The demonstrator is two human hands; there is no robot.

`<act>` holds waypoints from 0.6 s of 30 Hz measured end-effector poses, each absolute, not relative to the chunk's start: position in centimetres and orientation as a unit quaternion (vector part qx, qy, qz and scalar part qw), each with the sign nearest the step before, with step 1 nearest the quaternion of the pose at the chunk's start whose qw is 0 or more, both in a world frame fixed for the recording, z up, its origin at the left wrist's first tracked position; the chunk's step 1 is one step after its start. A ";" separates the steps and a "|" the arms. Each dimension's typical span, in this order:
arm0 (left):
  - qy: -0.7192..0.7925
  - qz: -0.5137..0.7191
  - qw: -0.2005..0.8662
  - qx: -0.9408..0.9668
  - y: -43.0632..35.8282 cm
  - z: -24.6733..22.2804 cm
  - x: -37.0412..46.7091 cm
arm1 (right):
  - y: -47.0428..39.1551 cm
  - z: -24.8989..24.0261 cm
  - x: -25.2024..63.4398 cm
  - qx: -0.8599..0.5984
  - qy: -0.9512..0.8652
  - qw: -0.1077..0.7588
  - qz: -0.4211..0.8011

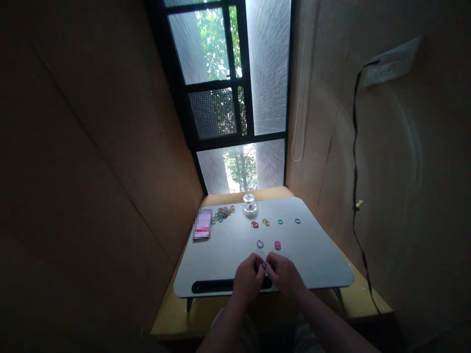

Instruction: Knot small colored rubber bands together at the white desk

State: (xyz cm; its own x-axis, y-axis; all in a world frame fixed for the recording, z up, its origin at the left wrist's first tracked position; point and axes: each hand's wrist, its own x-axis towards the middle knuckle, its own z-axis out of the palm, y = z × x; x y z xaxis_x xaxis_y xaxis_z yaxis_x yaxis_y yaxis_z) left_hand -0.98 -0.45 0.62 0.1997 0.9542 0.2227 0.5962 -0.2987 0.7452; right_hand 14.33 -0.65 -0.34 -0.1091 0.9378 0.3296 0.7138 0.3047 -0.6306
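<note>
My left hand [250, 275] and my right hand [285, 274] meet over the front of a white lap table [309, 264]. Their fingertips pinch a small band [264, 264] between them; its colour is hard to make out. Just beyond the fingers lie a purple band [260, 243] and some pink bands [277, 245]. Farther back, a row runs from red bands [254, 224] through yellow bands [265, 222] and a green band [280, 222] to a dark band [298, 221]. A mixed pile of coloured bands [223, 213] sits at the back left.
A clear round jar [250, 208] stands at the back of the table. On the left edge lies a flat pinkish rectangle [202, 225], blurred out. A black slot [213, 286] lines the front edge. Walls flank both sides, with a cord [355, 147] hanging right.
</note>
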 end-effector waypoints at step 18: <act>0.530 0.338 0.264 0.731 -0.4 0.6 -1.0 | -0.7 -0.4 14.4 -0.568 -0.732 0.346 0.148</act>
State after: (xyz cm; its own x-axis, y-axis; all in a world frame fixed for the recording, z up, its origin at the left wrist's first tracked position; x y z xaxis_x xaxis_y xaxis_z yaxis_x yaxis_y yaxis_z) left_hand -0.96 -0.44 0.63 0.2081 0.9541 0.2152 0.5972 -0.2982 0.7446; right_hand 14.36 -0.69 -0.36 -0.1156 0.9336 0.3391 0.7287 0.3117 -0.6098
